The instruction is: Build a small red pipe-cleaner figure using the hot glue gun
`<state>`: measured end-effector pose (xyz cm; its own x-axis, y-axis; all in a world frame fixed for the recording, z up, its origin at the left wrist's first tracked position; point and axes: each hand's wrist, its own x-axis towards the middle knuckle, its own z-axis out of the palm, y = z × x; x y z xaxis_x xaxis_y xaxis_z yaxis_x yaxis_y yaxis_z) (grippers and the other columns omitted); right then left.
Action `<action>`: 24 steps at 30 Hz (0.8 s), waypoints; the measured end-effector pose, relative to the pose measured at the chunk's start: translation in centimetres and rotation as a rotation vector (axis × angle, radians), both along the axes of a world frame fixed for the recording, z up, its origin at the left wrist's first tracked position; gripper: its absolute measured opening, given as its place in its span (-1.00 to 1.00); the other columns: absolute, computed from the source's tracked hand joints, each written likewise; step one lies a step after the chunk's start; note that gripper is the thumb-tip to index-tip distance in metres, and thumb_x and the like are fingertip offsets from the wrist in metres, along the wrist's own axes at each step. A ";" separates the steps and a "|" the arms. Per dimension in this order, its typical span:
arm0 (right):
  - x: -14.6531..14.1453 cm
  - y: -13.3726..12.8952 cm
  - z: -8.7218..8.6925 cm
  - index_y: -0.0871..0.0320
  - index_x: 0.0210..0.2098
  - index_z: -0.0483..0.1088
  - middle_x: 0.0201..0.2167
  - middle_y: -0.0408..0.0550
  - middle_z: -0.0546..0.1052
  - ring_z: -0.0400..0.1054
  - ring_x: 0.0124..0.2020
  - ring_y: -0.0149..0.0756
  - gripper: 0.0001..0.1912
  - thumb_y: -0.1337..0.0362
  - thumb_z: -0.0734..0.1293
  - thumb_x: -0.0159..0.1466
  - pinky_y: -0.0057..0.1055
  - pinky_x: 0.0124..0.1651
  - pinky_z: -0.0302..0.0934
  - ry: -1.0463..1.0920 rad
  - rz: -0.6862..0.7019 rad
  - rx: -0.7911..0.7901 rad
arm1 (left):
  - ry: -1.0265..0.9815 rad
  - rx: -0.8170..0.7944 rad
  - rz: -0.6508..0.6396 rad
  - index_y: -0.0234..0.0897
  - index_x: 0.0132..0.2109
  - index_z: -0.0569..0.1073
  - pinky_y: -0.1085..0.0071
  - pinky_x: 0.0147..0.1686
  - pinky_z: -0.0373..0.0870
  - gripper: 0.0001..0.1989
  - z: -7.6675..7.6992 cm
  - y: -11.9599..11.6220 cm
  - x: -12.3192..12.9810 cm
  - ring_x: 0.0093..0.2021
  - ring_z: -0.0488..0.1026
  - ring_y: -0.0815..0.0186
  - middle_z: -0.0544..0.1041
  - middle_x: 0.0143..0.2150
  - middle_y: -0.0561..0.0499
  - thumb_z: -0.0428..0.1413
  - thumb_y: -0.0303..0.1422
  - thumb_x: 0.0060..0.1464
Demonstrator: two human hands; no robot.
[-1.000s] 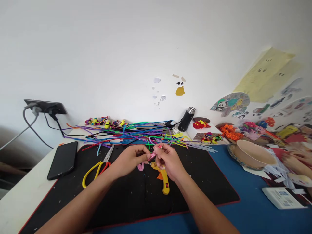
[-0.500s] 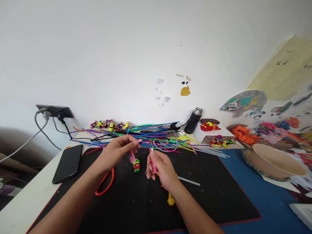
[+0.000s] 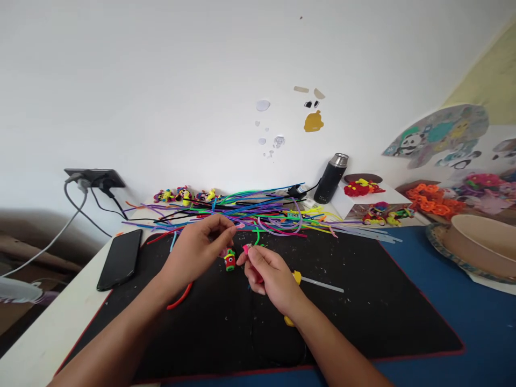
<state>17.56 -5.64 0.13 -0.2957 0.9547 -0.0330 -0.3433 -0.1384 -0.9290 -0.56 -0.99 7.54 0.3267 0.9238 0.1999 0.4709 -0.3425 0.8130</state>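
My left hand (image 3: 203, 244) pinches a thin pink strip (image 3: 240, 226) between thumb and fingertips. To its right, my right hand (image 3: 268, 274) is closed round a pink lighter (image 3: 246, 248), most of which the fingers cover. Between the hands, a small red and green figure with googly eyes (image 3: 229, 260) rests on the black mat (image 3: 355, 312). A yellow glue gun (image 3: 297, 277) lies partly under my right wrist, with a translucent glue stick (image 3: 322, 285) extending to the right. Beside my left forearm is a red curved strip (image 3: 180, 297).
Colourful pipe cleaners (image 3: 250, 210) lie along the wall. A black phone (image 3: 120, 259) is at the left, a black flask (image 3: 331, 178) behind. A white box (image 3: 374, 201) stands near orange pieces (image 3: 433, 200), and a beige bowl (image 3: 484, 236) sits at the right.
The view has shifted. My right hand has turned the lighter, so less of it shows, and both hands are closer together. The pink strip is still in my left hand.
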 end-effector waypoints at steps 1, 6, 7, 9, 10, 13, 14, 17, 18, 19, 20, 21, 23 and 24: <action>0.1 0.1 0.0 0.16 -0.32 0.44 -0.62 -0.34 0.20 -0.08 -0.67 -0.55 -0.41 -0.30 0.41 0.31 -0.51 -0.62 -0.21 0.022 -0.017 -0.002 | 0.049 0.066 0.020 -0.22 -0.23 0.53 0.42 -0.39 0.38 -0.69 -0.1 -0.1 0.1 -0.48 0.51 0.32 0.59 -0.44 0.08 0.14 -0.07 0.31; 0.3 0.1 0.1 0.08 -0.46 0.23 -0.66 -0.40 0.03 -0.20 -0.65 -0.55 -0.34 -0.37 0.45 0.22 -0.48 -0.58 -0.29 0.035 -0.012 0.006 | 0.249 0.377 0.047 -0.20 -0.21 0.57 0.41 -0.37 0.31 -0.74 -1.2 -0.2 0.4 -0.44 0.52 0.30 0.62 -0.42 0.06 0.12 -0.14 0.35; 0.2 0.0 0.2 0.08 -0.47 0.22 -0.66 -0.41 0.02 -0.21 -0.65 -0.55 -0.31 -0.39 0.45 0.20 -0.47 -0.58 -0.29 0.029 0.002 0.012 | 0.272 0.435 0.044 -0.20 -0.20 0.57 0.41 -0.36 0.31 -0.74 -1.5 -0.2 0.5 -0.43 0.52 0.30 0.63 -0.41 0.05 0.11 -0.16 0.36; 0.0 -0.1 0.1 0.07 -0.51 0.19 -0.66 -0.40 0.03 -0.21 -0.65 -0.55 -0.29 -0.42 0.44 0.17 -0.47 -0.59 -0.28 0.018 0.023 0.021 | 0.309 0.535 0.025 -0.19 -0.20 0.58 0.40 -0.35 0.31 -0.74 -1.9 -0.3 0.6 -0.42 0.52 0.29 0.64 -0.41 0.03 0.10 -0.18 0.38; -0.1 -0.2 0.1 0.07 -0.52 0.18 -0.66 -0.39 0.05 -0.19 -0.65 -0.55 -0.28 -0.43 0.44 0.17 -0.46 -0.59 -0.27 0.012 0.026 0.026 | 0.324 0.575 0.011 -0.19 -0.20 0.58 0.40 -0.35 0.32 -0.73 -2.0 -0.4 0.7 -0.43 0.52 0.29 0.64 -0.41 0.02 0.09 -0.18 0.39; -0.5 -0.3 -0.2 0.07 -0.55 0.17 -0.67 -0.37 0.08 -0.14 -0.65 -0.54 -0.28 -0.42 0.44 0.18 -0.45 -0.59 -0.23 -0.020 -0.011 0.043 | 0.358 0.671 -0.023 -0.19 -0.21 0.59 0.38 -0.35 0.32 -0.71 -2.2 -0.7 0.8 -0.45 0.50 0.28 0.64 -0.42 0.00 0.06 -0.21 0.42; -0.5 -0.3 -0.4 0.06 -0.55 0.17 -0.67 -0.37 0.09 -0.13 -0.66 -0.53 -0.28 -0.41 0.43 0.18 -0.45 -0.60 -0.22 -0.043 -0.038 0.048 | 0.370 0.700 -0.030 -0.19 -0.22 0.59 0.38 -0.35 0.32 -0.71 -2.2 -0.7 0.8 -0.45 0.50 0.28 0.64 -0.42 -0.01 0.06 -0.22 0.43; -0.7 -0.1 -0.8 0.05 -0.57 0.15 -0.71 -0.35 0.10 -0.07 -0.67 -0.51 -0.30 -0.39 0.41 0.21 -0.44 -0.61 -0.18 -0.136 -0.134 0.065 | 0.405 0.798 -0.050 -0.20 -0.23 0.60 0.37 -0.34 0.33 -0.73 -2.2 -0.9 0.9 -0.45 0.51 0.27 0.64 -0.43 -0.02 0.07 -0.28 0.43; -0.7 -0.1 -0.9 0.04 -0.57 0.13 -0.72 -0.34 0.11 -0.07 -0.68 -0.50 -0.30 -0.38 0.40 0.22 -0.44 -0.61 -0.17 -0.160 -0.161 0.068 | 0.417 0.828 -0.058 -0.20 -0.23 0.60 0.37 -0.33 0.33 -0.73 -2.3 -0.9 0.9 -0.44 0.51 0.27 0.64 -0.43 -0.02 0.07 -0.30 0.43; -0.7 0.0 -0.9 0.04 -0.58 0.12 -0.72 -0.34 0.10 -0.07 -0.68 -0.51 -0.30 -0.37 0.40 0.23 -0.45 -0.61 -0.16 -0.174 -0.180 0.069 | 0.425 0.857 -0.065 -0.20 -0.23 0.60 0.37 -0.33 0.33 -0.74 -2.3 -0.9 0.9 -0.44 0.52 0.27 0.64 -0.43 -0.01 0.07 -0.31 0.43; -0.7 0.0 -0.9 0.04 -0.59 0.10 -0.73 -0.35 0.09 -0.09 -0.69 -0.51 -0.30 -0.36 0.39 0.24 -0.45 -0.62 -0.17 -0.178 -0.193 0.068 | 0.432 0.877 -0.074 -0.20 -0.22 0.59 0.37 -0.34 0.33 -0.75 -2.3 -0.9 0.9 -0.44 0.52 0.27 0.64 -0.43 -0.01 0.07 -0.33 0.43; -0.7 0.0 -0.9 0.03 -0.59 0.09 -0.73 -0.36 0.07 -0.11 -0.69 -0.52 -0.31 -0.35 0.40 0.24 -0.45 -0.62 -0.18 -0.173 -0.200 0.063 | 0.439 0.891 -0.081 -0.20 -0.22 0.59 0.37 -0.34 0.33 -0.75 -2.4 -0.9 0.9 -0.43 0.53 0.27 0.64 -0.42 -0.01 0.07 -0.34 0.43; -0.7 0.0 -0.8 0.03 -0.59 0.08 -0.73 -0.37 0.05 -0.13 -0.70 -0.52 -0.32 -0.32 0.41 0.23 -0.46 -0.63 -0.20 -0.147 -0.203 0.049 | 0.456 0.916 -0.098 -0.19 -0.22 0.59 0.37 -0.34 0.33 -0.76 -2.5 -0.9 0.9 -0.42 0.54 0.27 0.64 -0.42 0.00 0.07 -0.36 0.44; -0.8 0.0 -0.8 0.02 -0.58 0.07 -0.74 -0.38 0.04 -0.12 -0.70 -0.52 -0.33 -0.31 0.42 0.23 -0.46 -0.64 -0.20 -0.133 -0.203 0.042 | 0.464 0.933 -0.106 -0.20 -0.21 0.58 0.37 -0.33 0.33 -0.76 -2.5 -0.9 0.9 -0.42 0.54 0.27 0.64 -0.41 0.00 0.07 -0.37 0.44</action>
<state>16.81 -5.63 -0.65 -0.0938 0.9954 -0.0176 -0.2342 -0.0392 -0.9714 0.32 -1.93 5.04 0.6240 0.4295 0.6528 0.5997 -0.7988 -0.0477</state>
